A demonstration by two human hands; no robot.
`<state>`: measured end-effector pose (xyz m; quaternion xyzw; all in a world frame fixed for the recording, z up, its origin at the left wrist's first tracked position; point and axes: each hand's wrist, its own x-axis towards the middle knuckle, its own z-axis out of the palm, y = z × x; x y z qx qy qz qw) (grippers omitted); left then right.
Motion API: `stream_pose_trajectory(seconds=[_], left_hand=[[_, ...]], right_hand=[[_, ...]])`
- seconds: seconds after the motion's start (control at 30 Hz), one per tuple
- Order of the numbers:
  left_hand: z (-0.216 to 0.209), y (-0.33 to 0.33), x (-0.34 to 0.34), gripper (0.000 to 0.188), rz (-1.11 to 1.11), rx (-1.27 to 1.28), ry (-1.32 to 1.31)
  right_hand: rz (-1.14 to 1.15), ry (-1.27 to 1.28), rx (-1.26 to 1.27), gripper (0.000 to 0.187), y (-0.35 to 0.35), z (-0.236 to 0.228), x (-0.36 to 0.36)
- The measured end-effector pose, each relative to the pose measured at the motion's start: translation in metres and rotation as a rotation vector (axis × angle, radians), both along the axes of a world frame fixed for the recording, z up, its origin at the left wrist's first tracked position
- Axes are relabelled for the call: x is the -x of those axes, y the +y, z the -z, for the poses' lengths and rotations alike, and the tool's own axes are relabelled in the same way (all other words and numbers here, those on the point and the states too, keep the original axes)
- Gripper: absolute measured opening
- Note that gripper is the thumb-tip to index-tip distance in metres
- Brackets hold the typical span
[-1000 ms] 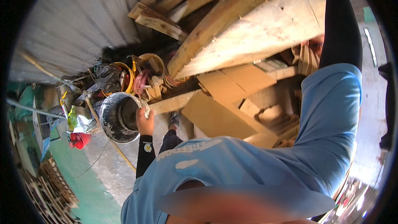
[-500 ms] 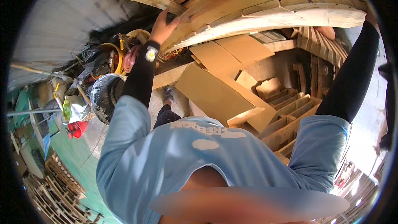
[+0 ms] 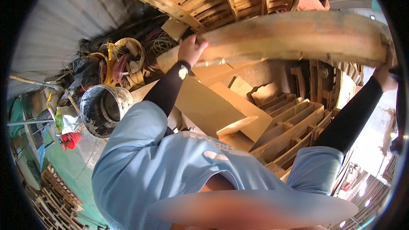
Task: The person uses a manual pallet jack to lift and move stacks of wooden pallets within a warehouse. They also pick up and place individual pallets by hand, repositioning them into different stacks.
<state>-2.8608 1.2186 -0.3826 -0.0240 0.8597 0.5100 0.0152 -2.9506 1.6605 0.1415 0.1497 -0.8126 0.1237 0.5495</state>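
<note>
Since half a second ago, one board (image 3: 289, 38) has swung its right end lower in view. Two hands span it: the left hand (image 3: 191, 50), partly curled, grips its left end; the right hand (image 3: 385, 79) touches its right end, its closure unclear. Its far edge lies near one pallet (image 3: 157, 1); one bucket (image 3: 90, 113) stands left, open floor (image 3: 375, 132) right.

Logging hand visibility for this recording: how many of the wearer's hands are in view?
2: the left hand on the wooden panel near its left end, and the right hand at its right end, partly hidden.
</note>
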Motion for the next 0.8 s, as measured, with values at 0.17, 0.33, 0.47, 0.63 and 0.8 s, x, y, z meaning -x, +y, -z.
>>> stream_pose_trajectory(seconds=[0.17, 0.33, 0.47, 0.63, 0.8], left_hand=[[0.043, -0.015, -0.07, 0.071, -0.026, 0.075, -0.122], [0.074, -0.07, -0.069, 0.073, 0.029, 0.507, -0.273], [0.062, -0.088, -0.079, 0.075, 0.086, 0.553, -0.41], [0.018, -0.073, -0.097, 0.089, 0.092, 0.257, -0.224], [-0.029, -0.049, -0.114, 0.104, 0.219, 0.217, -0.043]], right_hand=[[-0.328, 0.069, 0.441, 0.053, -0.077, 0.067, -0.093], [0.129, 0.167, 0.131, 0.059, -0.185, 0.105, -0.139], [-0.242, 0.251, 0.462, 0.06, -0.225, 0.124, -0.17], [-0.065, 0.194, 0.498, 0.072, -0.212, 0.134, -0.207], [-0.003, 0.198, 0.481, 0.076, -0.186, 0.158, -0.266]])
